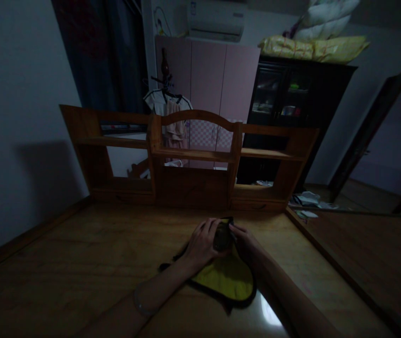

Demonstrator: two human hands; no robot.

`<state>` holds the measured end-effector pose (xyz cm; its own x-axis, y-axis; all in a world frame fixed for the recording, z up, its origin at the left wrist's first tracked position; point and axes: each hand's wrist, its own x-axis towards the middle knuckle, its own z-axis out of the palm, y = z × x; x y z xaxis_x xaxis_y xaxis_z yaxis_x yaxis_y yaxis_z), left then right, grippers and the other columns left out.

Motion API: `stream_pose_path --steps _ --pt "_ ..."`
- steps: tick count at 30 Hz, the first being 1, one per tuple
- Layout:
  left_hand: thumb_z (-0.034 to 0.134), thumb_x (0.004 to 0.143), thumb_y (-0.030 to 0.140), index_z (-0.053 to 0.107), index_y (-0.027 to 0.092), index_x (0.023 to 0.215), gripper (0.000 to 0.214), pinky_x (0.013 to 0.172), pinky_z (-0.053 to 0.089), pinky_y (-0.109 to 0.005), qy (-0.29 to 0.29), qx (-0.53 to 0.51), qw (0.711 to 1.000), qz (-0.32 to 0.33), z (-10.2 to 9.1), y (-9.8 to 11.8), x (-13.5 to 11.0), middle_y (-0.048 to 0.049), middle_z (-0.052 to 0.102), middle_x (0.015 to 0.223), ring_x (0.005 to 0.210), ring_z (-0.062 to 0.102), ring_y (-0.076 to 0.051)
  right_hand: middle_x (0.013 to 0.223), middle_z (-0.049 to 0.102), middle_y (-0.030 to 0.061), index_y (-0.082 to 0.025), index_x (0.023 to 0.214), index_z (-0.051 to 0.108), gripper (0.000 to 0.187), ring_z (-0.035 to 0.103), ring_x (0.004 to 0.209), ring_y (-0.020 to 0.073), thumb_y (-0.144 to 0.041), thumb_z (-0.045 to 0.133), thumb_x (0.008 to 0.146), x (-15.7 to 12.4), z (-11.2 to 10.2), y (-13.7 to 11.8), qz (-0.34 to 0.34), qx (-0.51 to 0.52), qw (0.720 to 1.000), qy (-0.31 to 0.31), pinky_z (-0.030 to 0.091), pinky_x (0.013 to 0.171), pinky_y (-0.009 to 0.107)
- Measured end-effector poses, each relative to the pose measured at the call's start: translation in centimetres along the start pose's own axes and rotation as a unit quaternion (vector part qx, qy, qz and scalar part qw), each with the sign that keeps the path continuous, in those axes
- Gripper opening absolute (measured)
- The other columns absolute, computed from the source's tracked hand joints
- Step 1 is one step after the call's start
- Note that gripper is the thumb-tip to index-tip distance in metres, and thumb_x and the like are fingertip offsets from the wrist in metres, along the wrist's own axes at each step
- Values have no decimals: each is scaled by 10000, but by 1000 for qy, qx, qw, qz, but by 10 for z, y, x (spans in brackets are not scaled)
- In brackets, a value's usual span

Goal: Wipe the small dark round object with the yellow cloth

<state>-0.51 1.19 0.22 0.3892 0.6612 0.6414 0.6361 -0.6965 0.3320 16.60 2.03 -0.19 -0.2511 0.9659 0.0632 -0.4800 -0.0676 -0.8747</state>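
A flat yellow cloth piece with black edging (228, 279), perhaps a pouch, lies on the wooden bed-like surface (116, 249) in front of me. My left hand (204, 241) curls over its upper part, fingers bent around a dark rounded object (222, 236) whose kind is too dim to make out. At the top right of the cloth, my right hand (241, 237) pinches the black edge beside that object. Part of the cloth is hidden under my left hand and forearm. A thin bracelet (140, 303) circles my left wrist.
A wooden headboard with shelves (196, 152) rises at the far end. Behind it stand a pink wardrobe (207, 80), a black cabinet (278, 112) and hanging clothes (175, 115). A low wooden rail (327, 253) edges the right side; the left side meets a wall (20, 117).
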Motion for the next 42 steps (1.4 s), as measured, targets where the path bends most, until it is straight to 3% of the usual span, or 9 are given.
stream_pose_path --steps 5,9,16,19,29,32,37,42 --pt "771 594 473 398 230 1285 822 1002 375 -429 -1 -10 1000 -2 -2 1 1 -83 488 1214 1117 481 -278 897 723 84 -153 980 689 351 676 812 232 -378 731 713 0 -1 -2 13 -28 998 50 507 753 334" --pt "773 589 456 387 224 1295 837 1026 356 -432 -4 -21 999 24 -3 5 0 -87 491 1230 1139 468 -283 877 727 60 -166 975 691 402 673 783 228 -369 782 640 -2 -3 -11 -5 -65 994 87 506 742 332" --pt "778 573 451 394 219 1286 842 1020 364 -449 9 -14 1000 10 1 7 -3 -90 501 1212 1120 485 -290 922 716 42 -199 1021 683 389 661 823 228 -387 742 685 -8 0 -20 -7 -134 990 46 492 781 345" --pt "752 601 503 410 219 1271 804 988 392 -446 19 -3 1000 -17 4 5 -4 -88 513 1183 1098 500 -284 978 705 38 -207 1007 688 380 636 918 236 -362 757 667 -6 1 -17 -44 -173 984 29 468 850 354" --pt "781 581 393 398 245 1273 805 984 391 -435 15 -2 1000 -24 2 4 -3 -72 493 1205 1106 495 -275 1037 692 49 -211 1031 686 346 593 1002 279 -349 696 713 1 -3 -5 -116 -329 936 41 415 936 410" --pt "779 588 394 409 240 1262 784 976 396 -432 21 -10 999 -25 0 6 -2 -71 503 1179 1092 501 -276 997 703 59 -198 983 704 342 609 960 275 -373 717 690 2 -1 -6 -88 -295 950 52 438 897 388" --pt "757 611 465 423 233 1245 753 961 409 -437 47 -21 998 -40 -5 10 -1 -79 507 1174 1078 512 -280 885 712 75 -158 904 712 397 640 827 244 -485 709 680 -5 10 -13 -8 -134 990 35 477 816 369" --pt "740 625 488 405 223 1264 768 979 407 -445 81 -38 996 -25 -11 12 1 -97 489 1206 1116 495 -288 860 715 70 -223 813 721 314 633 819 250 -496 725 660 -26 28 -31 15 -72 997 27 497 766 355"
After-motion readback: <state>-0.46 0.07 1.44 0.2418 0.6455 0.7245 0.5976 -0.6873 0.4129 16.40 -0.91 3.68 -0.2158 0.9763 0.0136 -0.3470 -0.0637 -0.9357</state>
